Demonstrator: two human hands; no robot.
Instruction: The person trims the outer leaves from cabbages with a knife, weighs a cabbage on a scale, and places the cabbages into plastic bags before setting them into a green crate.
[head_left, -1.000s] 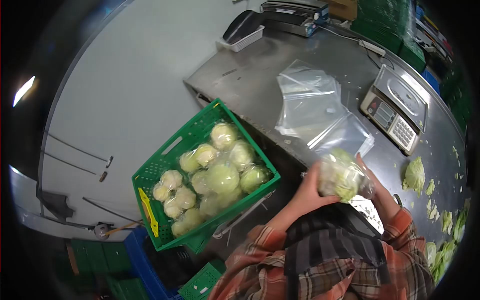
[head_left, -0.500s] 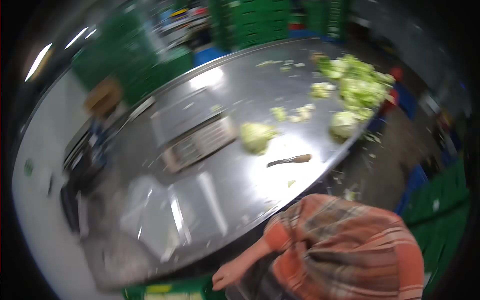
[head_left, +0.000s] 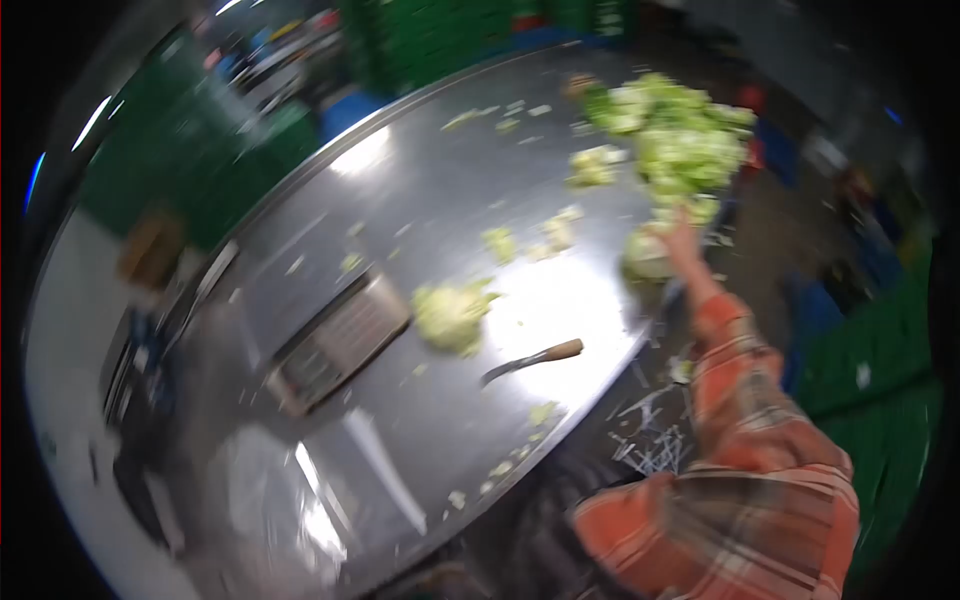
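My right hand [head_left: 681,243], in an orange plaid sleeve [head_left: 728,345], reaches to the table's right edge. It touches the top and right side of a round pale green lettuce head [head_left: 645,258], its blurred fingers apart. Just beyond lies a pile of loose green leaves [head_left: 688,145]. Nearer the table's middle is a second, ragged pale head [head_left: 450,315]. A knife with a wooden handle [head_left: 560,351] lies on the metal, its blade pointing left. My left hand does not show.
A scale [head_left: 345,340] stands on the metal table [head_left: 420,180], with clear plastic bags [head_left: 265,480] at the near left. Leaf scraps [head_left: 500,243] are scattered about. Green crates [head_left: 875,380] stand at the right and behind the table. White strips [head_left: 655,440] litter the floor.
The view has shifted, so the table items appear further left. A bare hand low in the earlier frame no longer shows there. My right arm now extends to the lettuce head.
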